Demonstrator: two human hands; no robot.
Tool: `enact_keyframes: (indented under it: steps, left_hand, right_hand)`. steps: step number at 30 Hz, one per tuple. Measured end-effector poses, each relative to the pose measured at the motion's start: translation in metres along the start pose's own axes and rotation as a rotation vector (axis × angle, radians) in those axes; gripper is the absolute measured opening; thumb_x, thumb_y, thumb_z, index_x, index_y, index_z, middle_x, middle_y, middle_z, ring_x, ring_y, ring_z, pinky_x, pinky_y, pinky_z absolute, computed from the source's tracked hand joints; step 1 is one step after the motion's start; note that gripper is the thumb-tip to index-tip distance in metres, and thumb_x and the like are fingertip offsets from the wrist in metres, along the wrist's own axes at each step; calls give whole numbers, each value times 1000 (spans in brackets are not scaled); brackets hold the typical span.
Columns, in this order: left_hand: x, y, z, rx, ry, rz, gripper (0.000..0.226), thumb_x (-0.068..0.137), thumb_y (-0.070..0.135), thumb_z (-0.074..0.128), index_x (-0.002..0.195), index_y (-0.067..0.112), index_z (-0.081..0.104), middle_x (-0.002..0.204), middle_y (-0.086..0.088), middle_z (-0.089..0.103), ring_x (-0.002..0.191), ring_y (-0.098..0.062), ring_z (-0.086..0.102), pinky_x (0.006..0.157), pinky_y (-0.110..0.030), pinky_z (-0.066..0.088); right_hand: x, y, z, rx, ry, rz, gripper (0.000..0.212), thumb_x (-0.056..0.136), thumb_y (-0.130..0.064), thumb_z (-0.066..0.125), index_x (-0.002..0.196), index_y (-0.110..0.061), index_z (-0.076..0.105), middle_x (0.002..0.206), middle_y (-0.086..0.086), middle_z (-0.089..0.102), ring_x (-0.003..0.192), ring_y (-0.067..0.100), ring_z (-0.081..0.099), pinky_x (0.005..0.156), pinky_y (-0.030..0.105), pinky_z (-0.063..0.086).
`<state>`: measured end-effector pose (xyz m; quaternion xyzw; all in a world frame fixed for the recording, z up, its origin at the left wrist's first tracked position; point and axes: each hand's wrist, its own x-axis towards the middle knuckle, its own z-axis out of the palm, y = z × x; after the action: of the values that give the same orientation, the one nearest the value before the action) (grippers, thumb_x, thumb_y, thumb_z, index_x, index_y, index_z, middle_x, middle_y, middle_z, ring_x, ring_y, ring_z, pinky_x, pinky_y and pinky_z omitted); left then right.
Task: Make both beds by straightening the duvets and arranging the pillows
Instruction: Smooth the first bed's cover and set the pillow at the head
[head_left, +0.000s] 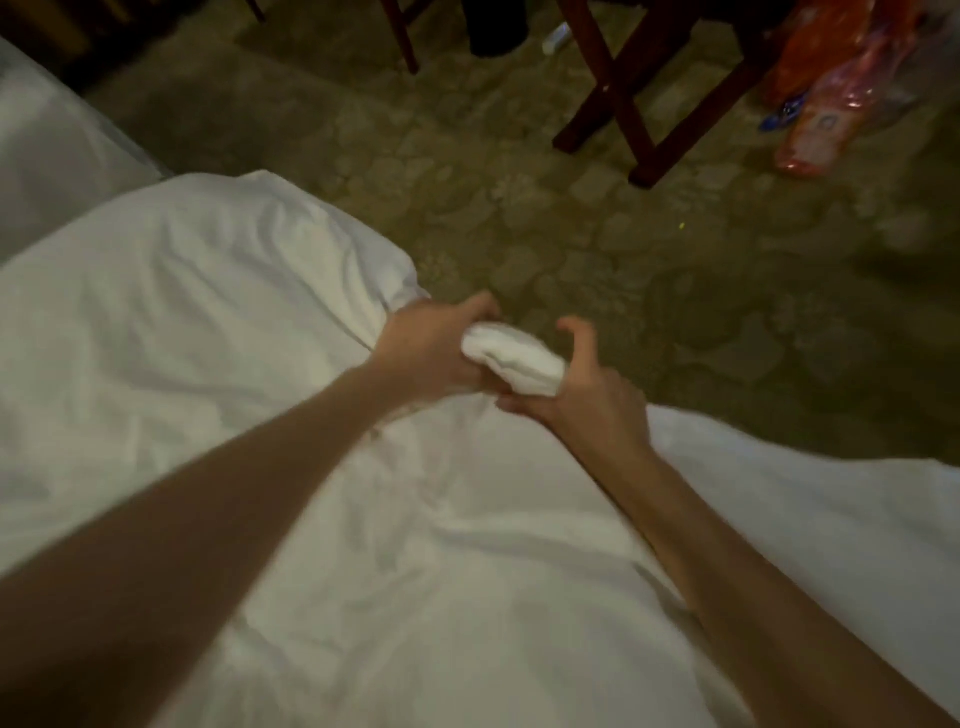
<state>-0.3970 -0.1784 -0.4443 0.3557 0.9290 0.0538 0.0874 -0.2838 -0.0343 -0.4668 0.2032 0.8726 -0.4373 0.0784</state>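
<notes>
Duvet (270, 374) lies rumpled under both forearms, its far edge bunched crosswise, left hand (431, 348) clamping one end, right hand (587, 400) curling round the other.

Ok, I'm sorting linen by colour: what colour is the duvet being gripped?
Plain white, no pattern; the head view shows the duvet best.

1. Plain white duvet (218, 322).
2. Beyond the duvet: olive-green carpet (571, 249), mottled with paler blotches.
3. Farther beyond the duvet: dark red-brown chair legs (623, 104).
4. Beyond the duvet, to the right: orange and pink bags (831, 93), with a touch of blue.
5. Left of the duvet: greyish-white second bed (52, 156).
</notes>
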Motion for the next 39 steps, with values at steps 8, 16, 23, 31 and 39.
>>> enact_keyframes:
  steps: [8,16,23,31,39]
  left_hand:
    - [-102,-4,-115,-27,-186,-89,102,52,90,55,126,22,37,107,3,52,110,-25,53,80,-29,33]
    - [-251,5,-127,-21,102,-87,97,51,94,47,115,20,45,96,2,62,98,-21,57,70,-25,27]
    - [-404,2,-96,-15,248,-101,99,47,92,46,110,17,45,102,0,64,105,-20,55,73,-28,32]
    - [-443,5,-58,27,407,-128,98,49,93,32,106,14,48,91,-3,66,92,-25,60,73,-32,37]
    - [-437,10,-33,80,318,-217,122,45,102,11,111,7,50,84,-9,68,86,-29,65,70,-33,41]
  right_hand:
    - [-89,-94,-26,-95,-85,-259,108,63,-63,75,145,-31,12,120,9,61,107,29,58,80,31,38]
    - [-210,-138,9,-195,-95,-324,104,61,-62,75,142,-33,16,118,3,60,107,26,57,75,28,35]
    - [-340,-141,92,-152,-30,-333,105,61,-58,78,143,-33,17,125,-1,56,105,24,58,75,25,36]
    - [-373,-127,121,-208,-31,-272,101,66,-56,76,144,-29,18,130,6,52,106,27,56,78,27,38]
    - [-371,-107,130,-223,-137,-303,99,73,-54,73,146,-28,11,125,8,58,108,27,57,76,25,28]
